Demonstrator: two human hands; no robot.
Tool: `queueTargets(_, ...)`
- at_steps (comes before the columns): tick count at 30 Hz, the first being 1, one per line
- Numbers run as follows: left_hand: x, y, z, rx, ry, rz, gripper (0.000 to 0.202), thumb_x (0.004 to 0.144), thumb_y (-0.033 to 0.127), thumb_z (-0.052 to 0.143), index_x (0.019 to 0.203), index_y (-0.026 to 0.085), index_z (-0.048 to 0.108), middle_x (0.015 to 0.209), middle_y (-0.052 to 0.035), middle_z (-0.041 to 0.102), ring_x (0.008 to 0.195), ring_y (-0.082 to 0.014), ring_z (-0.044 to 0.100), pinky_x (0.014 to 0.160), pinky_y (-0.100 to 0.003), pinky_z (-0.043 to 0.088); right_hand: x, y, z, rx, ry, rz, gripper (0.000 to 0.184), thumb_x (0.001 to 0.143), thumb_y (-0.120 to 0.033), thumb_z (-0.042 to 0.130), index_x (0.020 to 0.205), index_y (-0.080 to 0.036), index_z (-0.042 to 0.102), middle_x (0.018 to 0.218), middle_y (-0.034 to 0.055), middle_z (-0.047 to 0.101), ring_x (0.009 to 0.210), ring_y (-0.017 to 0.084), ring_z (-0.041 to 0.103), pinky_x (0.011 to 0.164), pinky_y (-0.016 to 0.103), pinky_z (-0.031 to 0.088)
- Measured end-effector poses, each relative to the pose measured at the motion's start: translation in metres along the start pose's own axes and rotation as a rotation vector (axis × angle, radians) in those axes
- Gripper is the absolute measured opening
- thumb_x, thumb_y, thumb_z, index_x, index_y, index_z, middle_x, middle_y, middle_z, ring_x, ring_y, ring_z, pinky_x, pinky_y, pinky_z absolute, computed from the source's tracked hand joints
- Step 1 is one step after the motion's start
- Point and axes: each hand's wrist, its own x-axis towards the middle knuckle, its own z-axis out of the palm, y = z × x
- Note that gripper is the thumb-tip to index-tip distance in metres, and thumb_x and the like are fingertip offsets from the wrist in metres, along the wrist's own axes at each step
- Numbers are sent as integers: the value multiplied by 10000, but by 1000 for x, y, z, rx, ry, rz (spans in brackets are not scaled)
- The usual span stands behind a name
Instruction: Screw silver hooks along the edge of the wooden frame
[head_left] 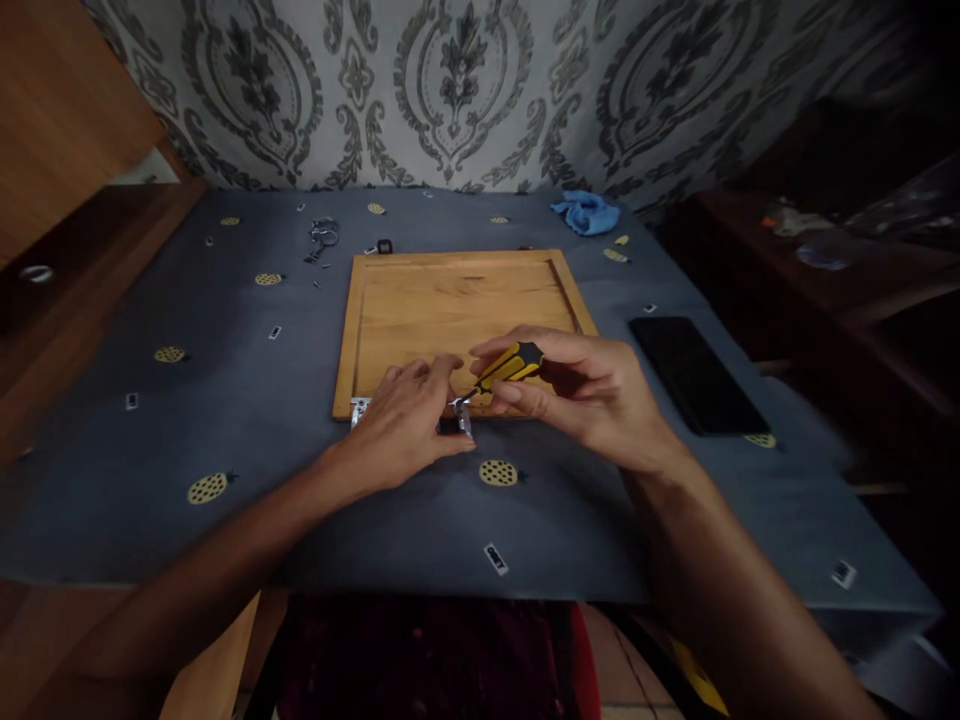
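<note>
A framed wooden panel [457, 300] lies flat on the table. At its near edge sits a silver metal fitting [464, 416], with another shiny metal part [360, 408] showing left of my hand. Whether the two join is hidden. My left hand [401, 415] lies over this edge, its thumb and fingers around the fitting, holding it against the wood. Between the thumb and fingers of my right hand [592, 390] is a small yellow and black screwdriver [510, 368]. It tilts down to the left, with its tip at the fitting.
A black phone [699, 375] lies to the right of the panel. A blue cloth [587, 213] is at the back right. Several small metal pieces [322, 238] lie behind the panel on the left, near a small dark square object [385, 246]. Patterned tablecloth [255, 360] covers the table.
</note>
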Motion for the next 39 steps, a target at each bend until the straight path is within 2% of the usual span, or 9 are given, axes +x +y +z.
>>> queueTargets(2, 0, 0, 0, -8, 1, 0, 662, 795, 310, 835, 1323, 209, 448, 1241, -122, 666, 1216, -359, 609, 1014, -516, 464, 1, -2, -3, 12, -37, -8, 213, 854, -409, 803, 904, -204, 775, 828, 21, 719, 674, 126, 669, 618, 255, 562)
queueTargets(5, 0, 1, -1, -11, 13, -11, 697, 796, 305, 836, 1358, 214, 435, 1255, -123, 664, 1214, -353, 611, 1006, -507, 471, 0, 0, -1, 36, 1, -36, 222, 834, -412, 821, 844, -198, 762, 768, 8, 692, 594, 110, 632, 556, 252, 539)
queueTargets(8, 0, 1, -1, -11, 6, -16, 715, 790, 301, 846, 1366, 194, 435, 1294, -141, 650, 1239, -360, 599, 1014, -505, 469, -1, 7, 4, -26, 111, -60, 248, 793, -408, 856, 779, -198, 724, 742, -4, 673, 555, 108, 603, 506, 262, 497)
queueTargets(13, 0, 2, -2, -12, 5, -6, 678, 791, 298, 851, 1331, 195, 453, 1326, -139, 640, 1247, -364, 593, 1024, -510, 462, -5, 13, 13, -217, 243, -210, 246, 781, -313, 874, 714, -224, 656, 662, -14, 638, 598, 146, 603, 518, 290, 456)
queueTargets(17, 0, 2, -2, -7, -10, -15, 695, 795, 318, 853, 1346, 174, 454, 1216, -128, 673, 1185, -356, 611, 995, -502, 473, -8, 5, 16, -181, 417, -271, 147, 864, -277, 798, 793, -251, 672, 747, -7, 649, 609, 136, 596, 529, 295, 476)
queueTargets(20, 0, 2, -2, -16, -25, -14, 724, 788, 317, 865, 1356, 157, 447, 1152, -111, 690, 1150, -344, 621, 989, -491, 471, -9, 2, 16, -135, 541, -254, 121, 886, -309, 775, 832, -256, 680, 795, -10, 645, 540, 108, 571, 448, 269, 462)
queueTargets(26, 0, 0, 0, -20, 20, 7, 693, 775, 304, 879, 1315, 180, 462, 1148, -101, 685, 1099, -327, 641, 957, -465, 481, -8, 11, 17, -191, 366, -151, 245, 847, -343, 812, 756, -222, 620, 723, -16, 602, 563, 115, 548, 490, 271, 480)
queueTargets(30, 0, 1, -1, -17, 16, -2, 669, 780, 313, 872, 1299, 175, 473, 1182, -116, 674, 1105, -333, 640, 953, -473, 485, -7, 15, 17, -221, 353, -149, 282, 858, -382, 795, 748, -218, 594, 712, -14, 589, 570, 120, 535, 499, 276, 469)
queueTargets(39, 1, 3, -2, 13, 4, -15, 658, 778, 309, 872, 1288, 173, 480, 1198, -131, 666, 1137, -342, 626, 970, -485, 481, -7, 19, 16, -284, 306, -180, 224, 873, -273, 776, 762, -213, 591, 733, -5, 623, 608, 125, 570, 535, 279, 442)
